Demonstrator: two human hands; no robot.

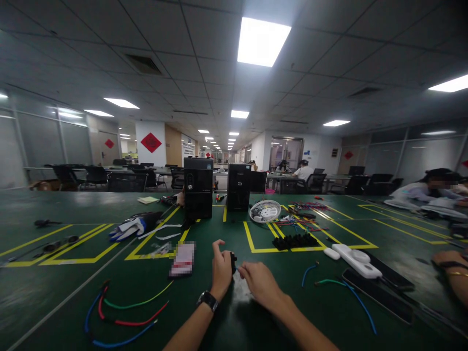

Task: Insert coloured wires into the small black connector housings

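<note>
wires (126,322) L of L grip (221,273) | pwr strip (356,261) R of R grip (260,281) | basket (272,213) bhnd R grip

We are in an open-plan office that doubles as a workshop. Across the middle of the frame we see desks (334,177) and black chairs (95,178); at the top, a tiled ceiling (208,39) with light panels (264,42). In the lower half, our green table (146,273) bears yellow outlines (270,250) and loose wires (127,323).
</note>
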